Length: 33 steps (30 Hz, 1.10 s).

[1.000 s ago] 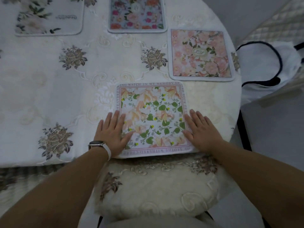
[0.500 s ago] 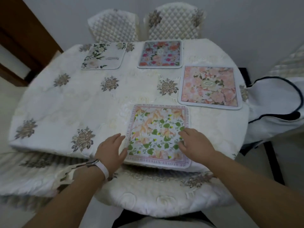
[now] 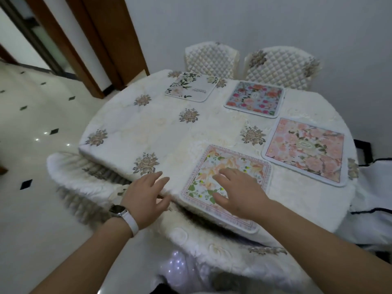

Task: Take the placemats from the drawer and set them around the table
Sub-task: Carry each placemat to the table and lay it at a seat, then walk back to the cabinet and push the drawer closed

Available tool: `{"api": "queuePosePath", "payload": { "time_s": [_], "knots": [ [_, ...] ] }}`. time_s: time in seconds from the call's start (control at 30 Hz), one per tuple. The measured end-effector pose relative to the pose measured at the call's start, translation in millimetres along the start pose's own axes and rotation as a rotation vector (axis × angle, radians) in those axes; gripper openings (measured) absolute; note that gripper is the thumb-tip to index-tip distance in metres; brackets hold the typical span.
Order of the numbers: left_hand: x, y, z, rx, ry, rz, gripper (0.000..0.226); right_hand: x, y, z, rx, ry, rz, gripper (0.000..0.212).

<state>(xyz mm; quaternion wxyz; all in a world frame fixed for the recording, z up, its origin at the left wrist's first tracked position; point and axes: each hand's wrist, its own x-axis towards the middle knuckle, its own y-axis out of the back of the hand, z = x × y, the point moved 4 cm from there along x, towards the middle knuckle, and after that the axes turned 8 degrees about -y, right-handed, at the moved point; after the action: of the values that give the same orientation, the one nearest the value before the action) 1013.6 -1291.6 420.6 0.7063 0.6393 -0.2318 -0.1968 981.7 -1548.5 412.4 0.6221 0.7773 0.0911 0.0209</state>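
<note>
Presently, four lie on the worktop (image 3: 148,128): white placemat (image 3: 192,87), blue placemat (image 3: 254,98), pink placemat (image 3: 304,150), and the nearest placemat (image 3: 239,160) at the near edge. The right grip (image 3: 239,192) rests on the nearest placemat, fingers spread. The left grip (image 3: 146,193) hovers beside it, spread, holding nothing. Judged about half done: the left side carries none.

Setting: dining room of a home. Round worktop (image 3: 131,132) under a cream embroidered cloth with brown-gold rose motifs, centre of frame. Four square floral placemats (image 3: 305,151) laid along its right and far sides. Two cream quilted chair backs (image 3: 212,59), upper centre. Fluffy white chair seat cover (image 3: 84,177), lower left. Glossy white floor tiles (image 3: 31,128) with small black diamond insets, left. Dark brown wooden door frame (image 3: 91,39), upper left. Plain pale wall (image 3: 254,22) behind.
</note>
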Motion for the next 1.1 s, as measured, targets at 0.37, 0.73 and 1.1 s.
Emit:
{"api": "queuePosePath", "payload": {
  "time_s": [0.37,0.73,1.1],
  "knots": [
    [-141,47,-90,0.042,0.240,0.138,0.049,36,10,-177,-0.055,0.332,0.055,0.051],
    [-347,70,-226,0.049,0.521,0.258,0.049,55,-31,-434,-0.159,0.606,0.053,0.054],
    [-515,88,-296,0.090,0.812,0.309,0.047,43,-79,-635,-0.184,0.904,-0.007,0.058]
  ]
}}
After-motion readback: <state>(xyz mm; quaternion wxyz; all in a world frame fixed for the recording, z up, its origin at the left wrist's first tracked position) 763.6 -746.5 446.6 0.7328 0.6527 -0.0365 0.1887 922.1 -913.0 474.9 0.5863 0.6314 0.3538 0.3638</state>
